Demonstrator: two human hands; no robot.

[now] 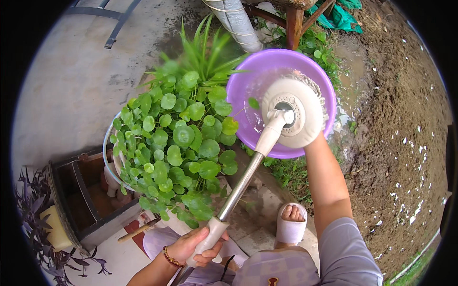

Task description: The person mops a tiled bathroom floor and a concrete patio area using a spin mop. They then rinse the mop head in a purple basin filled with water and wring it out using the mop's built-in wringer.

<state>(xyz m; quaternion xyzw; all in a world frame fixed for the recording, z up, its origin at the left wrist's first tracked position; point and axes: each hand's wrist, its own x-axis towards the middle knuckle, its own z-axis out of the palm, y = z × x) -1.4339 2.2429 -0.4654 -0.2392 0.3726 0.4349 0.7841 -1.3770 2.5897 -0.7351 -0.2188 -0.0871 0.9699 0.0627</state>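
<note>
My left hand point(198, 246), with a beaded bracelet at its wrist, is closed around the pale plastic sleeve on the metal handle point(240, 187) of a mop. The handle runs up to the right to the mop's round cream head point(294, 113), which is tilted over a purple plastic basin point(243, 118). Grey strands point(312, 85) show along the far side of the head. Water stands in the basin. My right forearm reaches in from the lower right, and my right hand is hidden beneath the mop head, so its grip cannot be seen.
A leafy potted plant point(182, 136) crowds the basin's left side. A wrapped pipe point(238, 25) and a wooden stool leg point(294, 28) stand beyond it. Wet soil point(393, 125) lies at right. A dark-framed box point(107, 225) and a wooden-handled tool point(137, 230) are at lower left.
</note>
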